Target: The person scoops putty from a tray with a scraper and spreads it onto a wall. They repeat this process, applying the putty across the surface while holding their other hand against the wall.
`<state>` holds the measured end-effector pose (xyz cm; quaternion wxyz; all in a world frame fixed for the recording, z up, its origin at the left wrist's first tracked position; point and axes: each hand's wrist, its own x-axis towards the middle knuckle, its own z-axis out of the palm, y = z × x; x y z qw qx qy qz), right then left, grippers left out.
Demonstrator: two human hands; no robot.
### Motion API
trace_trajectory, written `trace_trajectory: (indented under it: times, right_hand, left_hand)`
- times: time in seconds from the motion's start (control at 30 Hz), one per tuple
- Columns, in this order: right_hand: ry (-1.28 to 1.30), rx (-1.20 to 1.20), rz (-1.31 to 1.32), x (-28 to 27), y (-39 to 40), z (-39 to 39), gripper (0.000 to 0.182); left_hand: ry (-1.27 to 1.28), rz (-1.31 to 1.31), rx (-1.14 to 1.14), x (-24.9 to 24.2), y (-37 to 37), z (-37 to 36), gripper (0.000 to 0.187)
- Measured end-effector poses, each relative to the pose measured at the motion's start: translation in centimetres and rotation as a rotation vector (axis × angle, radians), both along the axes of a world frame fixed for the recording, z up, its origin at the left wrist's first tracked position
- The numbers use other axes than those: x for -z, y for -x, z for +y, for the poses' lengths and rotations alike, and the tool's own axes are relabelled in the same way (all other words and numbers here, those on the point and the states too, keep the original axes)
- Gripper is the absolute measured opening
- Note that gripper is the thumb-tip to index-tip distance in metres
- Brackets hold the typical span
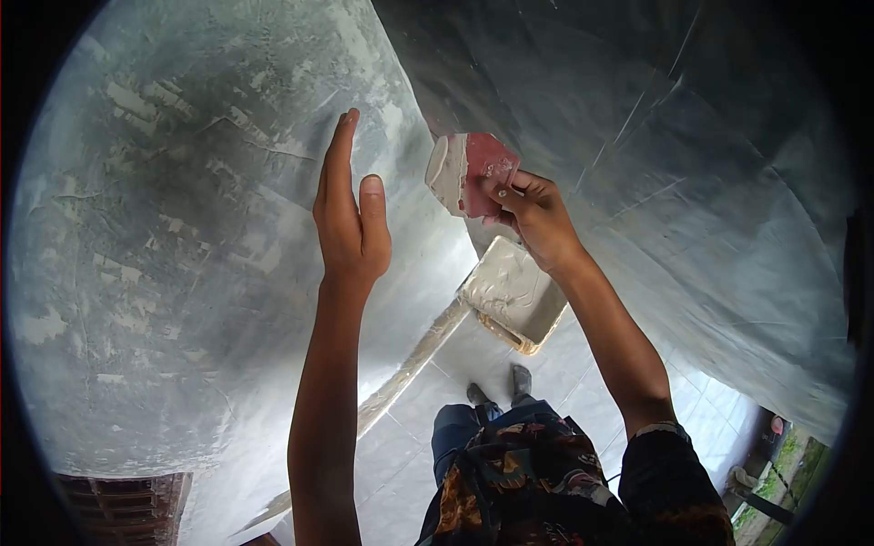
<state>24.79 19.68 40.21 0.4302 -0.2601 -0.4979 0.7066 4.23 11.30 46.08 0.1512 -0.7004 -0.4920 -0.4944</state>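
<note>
Your right hand pinched a flat, angular red scraper between thumb and fingers, its far end thickly coated with pale grey paste. You held it near the meeting of two grey walls, and, in your view, just above a cream rectangular tub smeared with similar paste. Your left hand was raised, thumb spread from the straightened fingers, before the mottled grey left wall (whether it touched, I couldn't tell).

Tiled floor, brown slats, greenery — right
</note>
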Motion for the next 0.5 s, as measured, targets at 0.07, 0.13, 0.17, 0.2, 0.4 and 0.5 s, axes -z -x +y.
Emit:
trace_trajectory:
  times: [0.07,0.13,0.17,0.2,0.4,0.5]
  right_hand:
    - [0.089,0.032,-0.026,3.6,-1.4,0.3,0.019]
    - [0.17,0.018,-0.081,7.4,-2.7,0.9,0.019]
    - [0.223,-0.001,-0.123,9.6,-3.3,1.2,0.019]
    - [0.259,0.011,-0.132,11.9,-3.7,1.5,0.019]
    - [0.247,0.041,-0.665,32.3,-4.4,-0.1,0.026]
    - [0.079,0.012,-1.115,36.3,-3.5,-3.1,0.029]
  left_hand:
    - [0.14,-0.114,0.023,3.5,-1.5,0.8,0.053]
    - [0.242,-0.134,0.019,7.6,-2.4,1.8,0.053]
    - [0.312,-0.148,0.019,9.3,-3.0,2.0,0.052]
    - [0.348,-0.157,0.032,11.1,-3.3,2.4,0.052]
    - [0.706,-0.244,0.072,22.9,-3.5,2.7,0.051]
    - [0.908,-0.386,0.043,28.2,-3.6,1.4,0.055]
